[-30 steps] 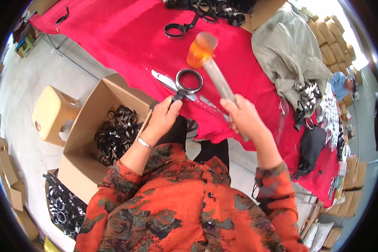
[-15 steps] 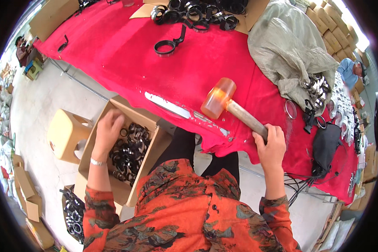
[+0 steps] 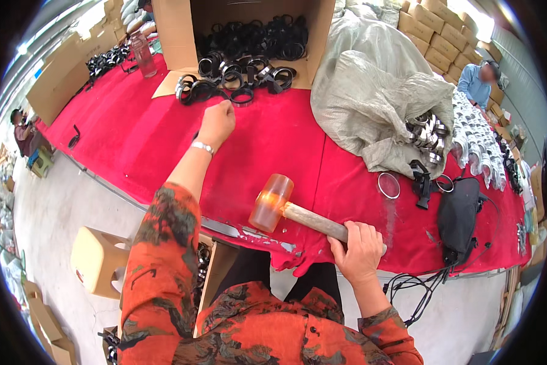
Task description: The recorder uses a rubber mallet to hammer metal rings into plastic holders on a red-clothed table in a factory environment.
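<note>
The left hand (image 3: 217,125) is stretched out over the worktop (image 3: 273,149), its back towards me and its fingers curled; I cannot tell whether they have closed on anything. Just beyond the fingers, at one o'clock, lies the nearest black ring clamp (image 3: 243,103), in front of a pile of similar clamps (image 3: 264,73) spilling from a cardboard box (image 3: 173,36) that lies on its side. The right hand (image 3: 358,250) has its fingers wrapped around the wooden handle of an orange-headed mallet (image 3: 316,220), whose head points to ten o'clock above the near edge.

I would judge the step to be fetching a clamp, with no striking at this moment. The next move seems to call for a clean pinch on a single clamp without dragging its tangled neighbours, while the mallet stays low and out of the way.

Further out, from the right hand, a clear ring (image 3: 380,190) lies at one o'clock, a black pouch (image 3: 459,216) between two and three, and a grey woven sack (image 3: 370,103) at twelve. A yellow stool (image 3: 97,255) stands at seven from the left hand, on the floor.
</note>
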Action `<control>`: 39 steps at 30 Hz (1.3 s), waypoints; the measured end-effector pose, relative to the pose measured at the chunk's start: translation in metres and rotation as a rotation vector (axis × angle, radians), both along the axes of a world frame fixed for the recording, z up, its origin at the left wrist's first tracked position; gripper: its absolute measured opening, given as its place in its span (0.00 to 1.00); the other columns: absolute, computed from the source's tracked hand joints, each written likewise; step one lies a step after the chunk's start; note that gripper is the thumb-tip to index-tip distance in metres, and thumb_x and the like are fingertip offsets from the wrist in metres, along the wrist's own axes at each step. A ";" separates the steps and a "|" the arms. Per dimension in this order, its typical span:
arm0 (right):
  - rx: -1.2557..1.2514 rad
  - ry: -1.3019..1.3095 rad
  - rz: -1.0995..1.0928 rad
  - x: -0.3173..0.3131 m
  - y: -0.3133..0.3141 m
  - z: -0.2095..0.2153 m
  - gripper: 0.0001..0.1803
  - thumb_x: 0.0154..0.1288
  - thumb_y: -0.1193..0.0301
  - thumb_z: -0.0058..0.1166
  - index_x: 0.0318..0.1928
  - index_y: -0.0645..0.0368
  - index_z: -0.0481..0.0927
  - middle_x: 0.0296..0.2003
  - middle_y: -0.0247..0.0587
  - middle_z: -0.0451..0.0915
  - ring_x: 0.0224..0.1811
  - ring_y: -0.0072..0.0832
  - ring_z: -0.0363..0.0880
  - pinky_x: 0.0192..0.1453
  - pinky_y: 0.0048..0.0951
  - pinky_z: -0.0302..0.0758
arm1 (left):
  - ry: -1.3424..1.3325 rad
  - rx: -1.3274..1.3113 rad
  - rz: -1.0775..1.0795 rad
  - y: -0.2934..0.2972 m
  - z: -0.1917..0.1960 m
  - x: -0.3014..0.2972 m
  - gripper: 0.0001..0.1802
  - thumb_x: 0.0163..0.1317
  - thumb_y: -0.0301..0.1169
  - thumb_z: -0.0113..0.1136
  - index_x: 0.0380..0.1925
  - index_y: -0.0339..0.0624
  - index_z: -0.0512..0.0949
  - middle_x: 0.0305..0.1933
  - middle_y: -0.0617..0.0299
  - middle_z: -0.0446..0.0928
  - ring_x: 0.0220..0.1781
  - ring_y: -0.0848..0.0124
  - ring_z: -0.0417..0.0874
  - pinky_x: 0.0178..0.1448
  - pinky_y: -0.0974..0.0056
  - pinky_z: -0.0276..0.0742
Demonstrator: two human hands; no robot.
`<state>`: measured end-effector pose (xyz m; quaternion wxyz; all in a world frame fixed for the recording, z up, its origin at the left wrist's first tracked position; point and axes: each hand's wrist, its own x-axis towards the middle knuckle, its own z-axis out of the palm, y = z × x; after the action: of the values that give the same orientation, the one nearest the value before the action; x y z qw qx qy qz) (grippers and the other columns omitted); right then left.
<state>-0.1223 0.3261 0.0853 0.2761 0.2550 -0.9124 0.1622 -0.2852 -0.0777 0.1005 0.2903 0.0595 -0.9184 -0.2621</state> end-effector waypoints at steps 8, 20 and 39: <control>-0.005 0.020 -0.003 0.004 0.003 -0.001 0.22 0.49 0.61 0.64 0.41 0.60 0.76 0.35 0.42 0.76 0.38 0.40 0.73 0.41 0.39 0.67 | 0.273 1.066 -0.215 0.067 0.038 0.157 0.11 0.63 0.19 0.47 0.43 0.26 0.74 0.38 0.50 0.78 0.32 0.66 0.84 0.34 0.66 0.83; -0.070 -0.878 0.106 0.026 -0.011 0.046 0.20 0.68 0.55 0.51 0.37 0.62 0.71 0.25 0.43 0.77 0.23 0.36 0.78 0.27 0.36 0.75 | 0.119 1.440 -0.175 0.083 -0.084 0.292 0.07 0.70 0.34 0.49 0.41 0.43 0.71 0.35 0.62 0.78 0.38 0.69 0.81 0.38 0.65 0.76; -0.246 -0.797 0.337 0.088 -0.030 0.002 0.16 0.67 0.62 0.54 0.40 0.64 0.72 0.21 0.50 0.72 0.22 0.41 0.74 0.30 0.38 0.72 | -0.074 1.209 -0.242 0.086 -0.107 0.281 0.20 0.72 0.46 0.45 0.29 0.42 0.72 0.21 0.68 0.70 0.21 0.80 0.69 0.25 0.75 0.65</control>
<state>-0.0345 0.2964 0.0868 -0.0990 0.2830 -0.8672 0.3977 -0.0039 0.0086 -0.0068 0.1416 0.1181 -0.6168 -0.7652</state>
